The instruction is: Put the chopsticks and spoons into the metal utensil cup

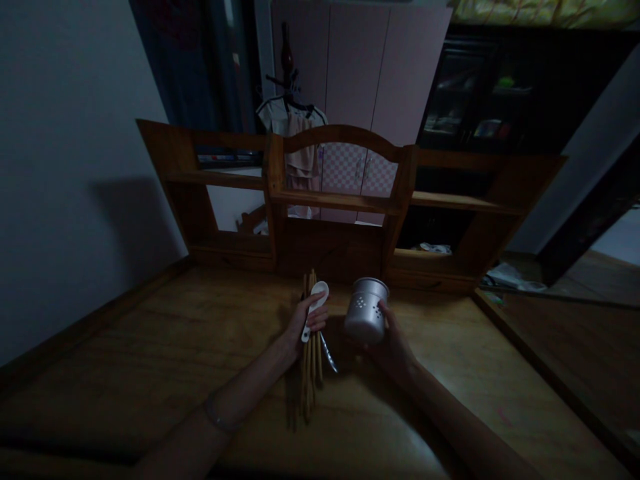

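Observation:
My left hand (pixel 306 323) is closed around a bundle of wooden chopsticks (pixel 311 377), with a white spoon (pixel 319 293) under the thumb. A thin shiny metal handle (pixel 329 355) sticks out of the same grip toward the lower right; its other end is hidden by the fingers. In my right hand (pixel 393 340) is a silver metal utensil holder (pixel 367 310) with small drainage holes in its side. It is held slightly tilted, rim upward, just right of the chopsticks and apart from them. What is inside it cannot be seen.
Both hands are over a wooden desk top (pixel 240 320). Along its back stands a wooden shelf unit (pixel 335 197) with open compartments. A wall (pixel 75 167) borders the left side. Beyond are a coat rack (pixel 287 73) with clothes and a pink wardrobe (pixel 357 67).

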`<state>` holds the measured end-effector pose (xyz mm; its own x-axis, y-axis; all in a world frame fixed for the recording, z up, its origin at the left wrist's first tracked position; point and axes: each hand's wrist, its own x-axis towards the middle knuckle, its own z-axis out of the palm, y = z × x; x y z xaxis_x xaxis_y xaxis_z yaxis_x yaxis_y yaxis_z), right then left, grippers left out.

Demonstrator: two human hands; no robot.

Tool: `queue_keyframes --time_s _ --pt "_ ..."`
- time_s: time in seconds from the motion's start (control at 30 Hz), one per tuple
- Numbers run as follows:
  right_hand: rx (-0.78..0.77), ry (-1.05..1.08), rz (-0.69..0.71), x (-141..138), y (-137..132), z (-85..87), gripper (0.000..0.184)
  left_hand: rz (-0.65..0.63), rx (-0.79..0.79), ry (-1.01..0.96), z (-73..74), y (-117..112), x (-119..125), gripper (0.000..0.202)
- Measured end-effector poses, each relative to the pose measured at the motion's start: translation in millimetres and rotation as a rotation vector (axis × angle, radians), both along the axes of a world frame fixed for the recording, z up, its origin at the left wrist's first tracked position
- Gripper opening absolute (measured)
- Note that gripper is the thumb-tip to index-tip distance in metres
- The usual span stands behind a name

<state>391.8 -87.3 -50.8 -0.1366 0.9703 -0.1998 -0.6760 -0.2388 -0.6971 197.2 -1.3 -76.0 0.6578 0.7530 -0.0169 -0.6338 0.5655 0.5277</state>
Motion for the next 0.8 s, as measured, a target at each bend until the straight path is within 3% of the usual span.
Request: queue_keyframes --time_s 0.23,0.43,0.8 --pt "-0.004 0.016 0.061 -0.8 -2.3 4.1 0.057 -0.027 0.002 -0.019 -0.8 1.2 -0.7 0.028" --pt "-0.033 0.000 0.048 -2.1 -5.3 9.4 0.052 0.002 -0.017 -0.018 1.3 -0.6 -1.3 0.040" --pt "-0.038 -0.011 0.055 -0.6 -2.4 3.9 0.053 0.085 -0.075 -0.014 4.6 -3.8 0.6 0.058"
